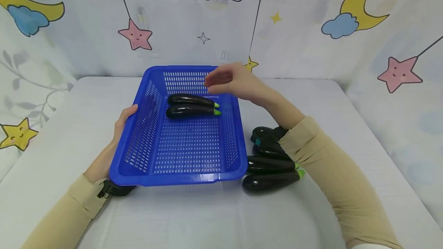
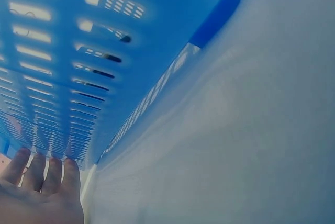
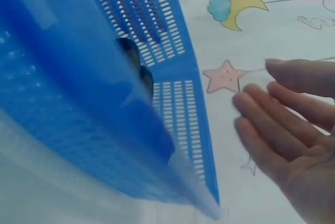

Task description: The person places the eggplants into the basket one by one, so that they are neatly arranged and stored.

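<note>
A blue perforated plastic basket (image 1: 187, 145) is in the middle of the head view. Inside it, toward the back, two dark eggplants (image 1: 192, 111) lie side by side, their green stem ends pointing right. My left hand (image 1: 124, 122) holds the basket's left side, the thumb at the rim. In the left wrist view its fingers (image 2: 52, 174) lie against the slotted outer wall. Above the basket's back right corner is my right hand (image 1: 233, 81), fingers loosely bent and nothing in them. The right wrist view shows that hand (image 3: 293, 124) apart from the basket wall.
Several more eggplants (image 1: 271, 181) lie on the table to the right of the basket, partly hidden by the right forearm and its wrist camera. A white cloth covers the table (image 1: 194, 218). Behind hangs a patterned curtain (image 1: 180, 18) with stars and moons.
</note>
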Tool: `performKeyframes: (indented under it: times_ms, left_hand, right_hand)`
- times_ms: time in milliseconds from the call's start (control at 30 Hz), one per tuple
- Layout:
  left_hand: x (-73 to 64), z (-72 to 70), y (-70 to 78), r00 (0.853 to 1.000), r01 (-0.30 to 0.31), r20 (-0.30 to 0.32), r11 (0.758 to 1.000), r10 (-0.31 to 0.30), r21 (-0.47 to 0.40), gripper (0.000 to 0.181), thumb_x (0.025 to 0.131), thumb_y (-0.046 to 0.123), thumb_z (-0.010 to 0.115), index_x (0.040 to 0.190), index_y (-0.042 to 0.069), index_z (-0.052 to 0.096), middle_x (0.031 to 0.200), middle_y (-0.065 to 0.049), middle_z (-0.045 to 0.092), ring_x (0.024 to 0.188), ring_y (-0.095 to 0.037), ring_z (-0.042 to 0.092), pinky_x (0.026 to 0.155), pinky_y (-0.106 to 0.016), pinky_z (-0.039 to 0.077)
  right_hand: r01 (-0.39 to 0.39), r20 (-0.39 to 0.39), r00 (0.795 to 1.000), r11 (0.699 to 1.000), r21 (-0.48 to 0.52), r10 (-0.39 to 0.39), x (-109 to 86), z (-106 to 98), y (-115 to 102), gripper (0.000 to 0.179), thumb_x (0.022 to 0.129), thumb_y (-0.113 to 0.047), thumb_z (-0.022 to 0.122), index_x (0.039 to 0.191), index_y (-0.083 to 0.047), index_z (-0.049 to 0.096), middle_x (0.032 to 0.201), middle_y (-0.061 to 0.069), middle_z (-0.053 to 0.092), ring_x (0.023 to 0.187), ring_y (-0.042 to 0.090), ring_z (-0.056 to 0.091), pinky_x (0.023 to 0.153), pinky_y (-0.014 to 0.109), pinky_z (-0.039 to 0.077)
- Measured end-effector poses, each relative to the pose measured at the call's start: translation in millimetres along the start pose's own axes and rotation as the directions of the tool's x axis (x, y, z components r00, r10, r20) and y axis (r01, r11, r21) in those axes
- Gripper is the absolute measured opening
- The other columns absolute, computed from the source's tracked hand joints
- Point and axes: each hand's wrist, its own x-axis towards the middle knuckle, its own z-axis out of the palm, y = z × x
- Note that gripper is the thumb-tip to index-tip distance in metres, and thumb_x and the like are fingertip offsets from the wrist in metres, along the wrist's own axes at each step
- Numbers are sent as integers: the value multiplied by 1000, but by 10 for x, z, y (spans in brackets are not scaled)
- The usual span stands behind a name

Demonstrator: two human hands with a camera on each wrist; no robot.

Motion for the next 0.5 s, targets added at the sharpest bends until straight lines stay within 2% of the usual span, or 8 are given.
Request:
performKeyframes:
  times_ms: [167,500]
  left_hand:
    - [-6,2,10,1000,14,-7,999,-13,47,61,103,47,23,155,18,9,119,2,50,102,-11,51,85,-28,46]
    - [-3,19,9,1000,16,-11,998,-16,58,61,103,48,23,154,18,11,120,2,49,102,-11,50,85,-29,45]
  right_hand:
    - [27,-44,999,999,40,-25,-192,-72,64,27,94,-17,70,120,-8,69,115,5,72,109,15,67,99,36,50]
    - [-47,-44,998,998,39,49,-509,-155,246,27,95,-18,70,120,-11,69,119,8,71,110,17,67,95,37,53]
